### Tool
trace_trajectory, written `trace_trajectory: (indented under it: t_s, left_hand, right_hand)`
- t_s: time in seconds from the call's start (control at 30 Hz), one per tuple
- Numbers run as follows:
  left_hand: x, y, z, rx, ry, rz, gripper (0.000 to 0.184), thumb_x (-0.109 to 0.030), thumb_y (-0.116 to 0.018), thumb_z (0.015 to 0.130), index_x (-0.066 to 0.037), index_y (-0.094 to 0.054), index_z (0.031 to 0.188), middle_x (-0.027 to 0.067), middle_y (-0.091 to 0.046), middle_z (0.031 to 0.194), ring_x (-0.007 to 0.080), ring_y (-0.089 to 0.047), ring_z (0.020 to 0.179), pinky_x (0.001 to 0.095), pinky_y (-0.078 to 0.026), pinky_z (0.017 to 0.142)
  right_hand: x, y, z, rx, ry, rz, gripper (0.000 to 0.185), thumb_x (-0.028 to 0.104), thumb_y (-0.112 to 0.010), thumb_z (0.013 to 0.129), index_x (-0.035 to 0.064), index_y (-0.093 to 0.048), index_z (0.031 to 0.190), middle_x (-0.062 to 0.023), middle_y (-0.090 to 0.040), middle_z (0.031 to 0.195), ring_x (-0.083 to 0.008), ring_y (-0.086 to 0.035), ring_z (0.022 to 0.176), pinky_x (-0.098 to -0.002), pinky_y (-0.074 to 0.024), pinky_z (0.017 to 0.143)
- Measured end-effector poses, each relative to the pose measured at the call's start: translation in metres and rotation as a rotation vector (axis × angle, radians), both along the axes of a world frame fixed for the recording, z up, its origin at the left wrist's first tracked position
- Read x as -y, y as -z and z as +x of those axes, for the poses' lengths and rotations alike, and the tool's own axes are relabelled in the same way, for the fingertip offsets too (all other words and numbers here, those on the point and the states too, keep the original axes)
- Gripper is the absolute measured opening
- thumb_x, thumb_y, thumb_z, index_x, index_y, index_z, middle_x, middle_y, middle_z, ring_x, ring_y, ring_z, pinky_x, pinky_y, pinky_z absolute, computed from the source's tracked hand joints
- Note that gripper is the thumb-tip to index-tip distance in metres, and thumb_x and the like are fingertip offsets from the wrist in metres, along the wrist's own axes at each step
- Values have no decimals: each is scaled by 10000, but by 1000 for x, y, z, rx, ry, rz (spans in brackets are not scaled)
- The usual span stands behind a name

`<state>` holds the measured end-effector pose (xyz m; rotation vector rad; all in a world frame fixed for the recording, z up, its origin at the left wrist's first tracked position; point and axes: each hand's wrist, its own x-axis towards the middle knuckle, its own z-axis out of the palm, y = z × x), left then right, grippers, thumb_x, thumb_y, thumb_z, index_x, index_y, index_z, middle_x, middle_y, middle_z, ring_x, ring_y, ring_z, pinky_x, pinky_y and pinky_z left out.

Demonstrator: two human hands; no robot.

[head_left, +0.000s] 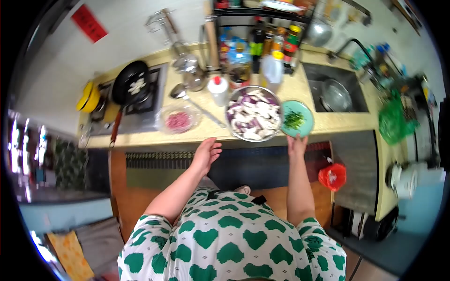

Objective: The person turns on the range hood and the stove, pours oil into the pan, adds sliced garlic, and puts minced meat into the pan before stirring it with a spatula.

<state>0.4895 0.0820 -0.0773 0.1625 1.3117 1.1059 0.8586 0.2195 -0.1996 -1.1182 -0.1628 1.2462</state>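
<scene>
Plate (300, 106) of chopped greens (294, 120) looks light, hard and maybe easy to chip; right hand (297, 142) holds its near rim. Left hand (207, 152) hangs loose, empty.

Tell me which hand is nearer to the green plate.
Right. The right hand is at the near edge of the green plate; the left hand is apart, farther left.

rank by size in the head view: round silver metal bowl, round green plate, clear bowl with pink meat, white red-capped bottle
Largest: silver bowl
Middle: green plate and clear bowl, too alike to rank
Smallest: white bottle
</scene>
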Motion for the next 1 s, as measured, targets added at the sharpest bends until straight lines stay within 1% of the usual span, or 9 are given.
trace_trajectory:
  t_s: [0.17,0.37,0.5,0.57,0.7,0.8,0.83,0.9,1.0]
  left_hand:
    - [29,12,-50,-94,-205,-1,214,-198,-461,1042,-124,-545,1225,22,-662,975,110,-634,758,247,-514,621]
    - [37,44,-144,-427,-444,14,392,-205,-583,989,-80,-440,1332,59,-570,977,130,-569,810,263,-491,670]
    - [16,80,-208,-921,-455,-25,699,-323,-724,895,-19,-377,1420,135,-516,1114,234,-537,1001,348,-461,877]
    - [5,90,-229,-1054,-355,-112,843,-384,-780,842,1,-343,1452,166,-487,1167,287,-514,1059,378,-422,963]
    - [-12,95,-252,-1131,-126,-84,871,-491,-774,815,70,-446,1395,304,-511,1300,406,-546,1176,443,-455,973]
    - [-21,101,-271,-863,87,14,586,-506,-678,888,33,-685,1118,243,-708,1005,368,-676,966,440,-500,876]
    - [-23,110,-276,-818,185,-30,387,-370,-650,954,-14,-692,1099,65,-655,843,173,-580,751,329,-486,706]
    - [-21,132,-276,-718,143,91,303,-313,-630,975,-28,-701,1047,27,-633,798,135,-531,689,304,-464,671]
    - [-21,111,-275,-171,-61,22,224,-229,-568,1022,-88,-649,1177,5,-630,943,124,-554,767,306,-508,784]
  right_hand:
    - [0,-10,-17,80,-40,-61,629,49,-468,1048,183,-168,1585,-180,-435,1455,-367,-549,1263,-496,-553,996]
    - [16,29,2,696,-16,-418,551,384,-504,1052,49,-405,1478,-106,-591,1180,-160,-553,1000,-322,-516,747]
    - [83,7,-48,672,-426,-354,381,444,-518,1025,71,-597,1006,-27,-569,861,-121,-568,721,-285,-454,571]
    - [120,-8,-118,866,-715,-144,154,276,-579,1020,128,-622,1010,6,-592,829,-120,-593,650,-272,-476,525]
    - [102,-65,-267,618,-1116,-56,264,238,-588,1027,98,-528,1243,-37,-613,861,-129,-625,690,-282,-557,607]
    - [53,-59,-350,1125,-939,147,695,343,-752,899,-18,-413,1386,-123,-624,888,-190,-627,717,-332,-532,671]
    - [38,-49,-371,1159,-914,90,764,389,-768,872,-26,-418,1410,-159,-643,966,-217,-655,804,-351,-531,725]
    - [6,-16,-394,1470,-901,278,656,378,-725,904,-44,-479,1343,-194,-659,1035,-234,-678,883,-367,-542,749]
    - [-23,-20,-406,1400,-1226,-21,424,275,-580,1008,-26,-513,1298,-165,-676,1094,-248,-694,872,-302,-563,767]
